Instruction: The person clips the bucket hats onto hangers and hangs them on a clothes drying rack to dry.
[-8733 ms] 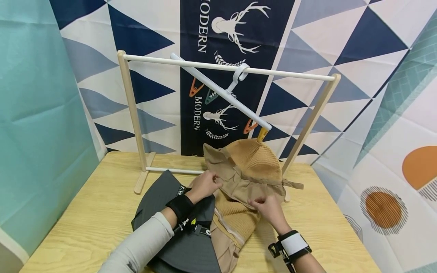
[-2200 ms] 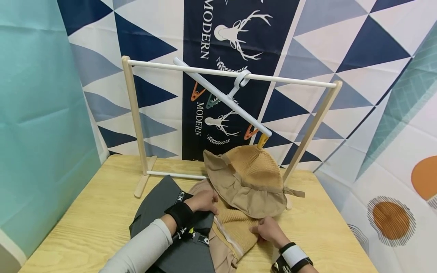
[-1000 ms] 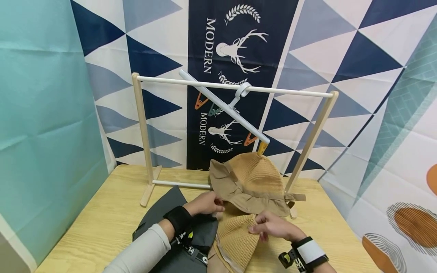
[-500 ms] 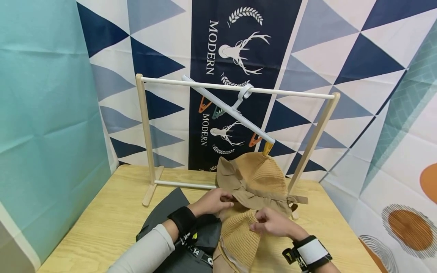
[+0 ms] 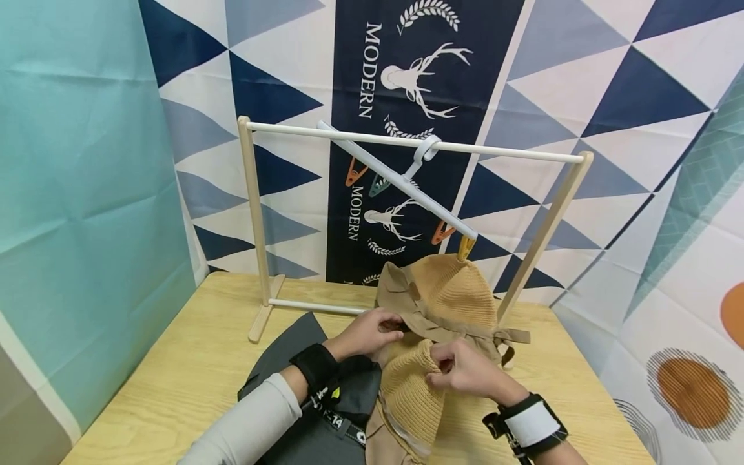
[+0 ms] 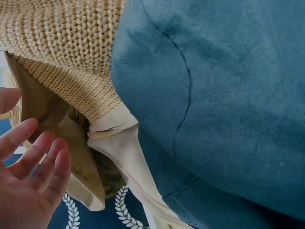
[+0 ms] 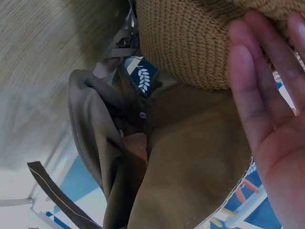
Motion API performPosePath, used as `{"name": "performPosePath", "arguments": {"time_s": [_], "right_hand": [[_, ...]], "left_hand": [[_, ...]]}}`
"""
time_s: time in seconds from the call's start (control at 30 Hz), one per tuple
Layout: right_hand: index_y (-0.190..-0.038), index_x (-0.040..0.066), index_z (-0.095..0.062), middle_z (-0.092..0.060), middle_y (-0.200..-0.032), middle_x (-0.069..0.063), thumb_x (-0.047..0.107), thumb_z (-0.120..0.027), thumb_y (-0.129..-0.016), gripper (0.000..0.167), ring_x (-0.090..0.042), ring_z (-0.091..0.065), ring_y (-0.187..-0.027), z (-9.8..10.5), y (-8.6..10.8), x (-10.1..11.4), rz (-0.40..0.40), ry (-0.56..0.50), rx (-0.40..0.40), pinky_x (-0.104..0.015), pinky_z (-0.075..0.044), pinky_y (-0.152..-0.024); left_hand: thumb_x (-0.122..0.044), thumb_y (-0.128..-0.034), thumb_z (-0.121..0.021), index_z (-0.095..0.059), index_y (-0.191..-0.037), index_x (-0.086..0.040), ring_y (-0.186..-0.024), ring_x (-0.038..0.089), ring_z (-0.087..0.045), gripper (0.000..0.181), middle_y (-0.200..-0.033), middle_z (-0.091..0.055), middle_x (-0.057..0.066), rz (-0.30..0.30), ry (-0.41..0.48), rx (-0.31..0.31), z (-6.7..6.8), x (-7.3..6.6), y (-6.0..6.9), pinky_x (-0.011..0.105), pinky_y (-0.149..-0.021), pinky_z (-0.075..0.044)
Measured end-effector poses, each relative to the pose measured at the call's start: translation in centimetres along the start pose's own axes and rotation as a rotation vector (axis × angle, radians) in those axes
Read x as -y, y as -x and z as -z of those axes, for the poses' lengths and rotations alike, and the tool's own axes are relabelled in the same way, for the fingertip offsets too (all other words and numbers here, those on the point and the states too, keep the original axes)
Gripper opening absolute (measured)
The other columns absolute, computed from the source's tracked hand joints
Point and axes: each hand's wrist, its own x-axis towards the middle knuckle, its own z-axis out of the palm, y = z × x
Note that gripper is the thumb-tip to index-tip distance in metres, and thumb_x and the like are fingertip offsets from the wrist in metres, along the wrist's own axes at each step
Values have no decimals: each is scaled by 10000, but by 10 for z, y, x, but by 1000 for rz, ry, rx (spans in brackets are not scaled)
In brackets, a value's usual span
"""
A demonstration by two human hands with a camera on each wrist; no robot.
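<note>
A tan knitted sun hat (image 5: 462, 297) with a brown ruffled brim hangs from the yellow clip (image 5: 466, 248) at the low end of a pale blue hanger (image 5: 401, 184). Below it, a second tan knitted hat (image 5: 413, 394) has its crown partly lifted off the table. My right hand (image 5: 467, 371) pinches that crown near its top; its fingers (image 7: 243, 62) lie against the knit in the right wrist view. Beside the hanging hat's brim is my left hand (image 5: 369, 332), fingers loosely curved; contact with the brim is unclear. A dark grey hat (image 5: 302, 342) lies beneath the left forearm.
A rack with pale wooden posts (image 5: 256, 219) and a white top rod (image 5: 511, 150) stands on the wooden table (image 5: 174, 368). Orange clips (image 5: 356, 173) and a green clip (image 5: 379, 186) also hang on the hanger. Patterned cloth covers the wall behind.
My right hand has taken hold of the lower tan hat's crown and raised it towards the hanging hat. The left hand has moved up and right to the hanging hat's brim.
</note>
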Motion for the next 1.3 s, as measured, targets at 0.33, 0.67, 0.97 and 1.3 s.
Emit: {"name": "performPosePath", "arguments": {"time_s": [0.33,0.67,0.97,1.3], "right_hand": [[-584,95,-328,-324,-612,-35,-21,-719,-673,417,53,-272,-590,-1,-2,8,119,-26,-8,-100,-265,-553],[-624,86,-335,-432,-698,43,-62,-660,-658,358,-33,-445,-692,8,-2,24,121,-83,2,-202,-385,-632],[-644,138,-484,-483,-675,54,-26,-676,-716,263,-32,-460,-672,9,-1,14,-57,-68,-65,-198,-412,-621],[-651,122,-452,-391,-660,77,-26,-659,-760,276,-32,-423,-634,6,-2,6,-100,-90,-44,-187,-373,-599]], "left_hand": [[-317,-985,-581,-701,-1158,-103,-1095,227,-633,300,-1171,-677,75,16,-20,-83,1,-2,-3,379,-945,-499],[-332,-1003,-544,-744,-1050,-121,-971,200,-659,295,-1039,-711,59,19,-17,-78,1,1,0,294,-823,-512],[-318,-1006,-539,-747,-933,-73,-782,146,-593,329,-860,-665,45,9,-15,-97,-1,4,0,239,-693,-443],[-311,-995,-567,-709,-1168,-76,-958,192,-655,325,-1124,-663,80,-18,91,-79,-1,-6,-6,250,-813,-513]]}}
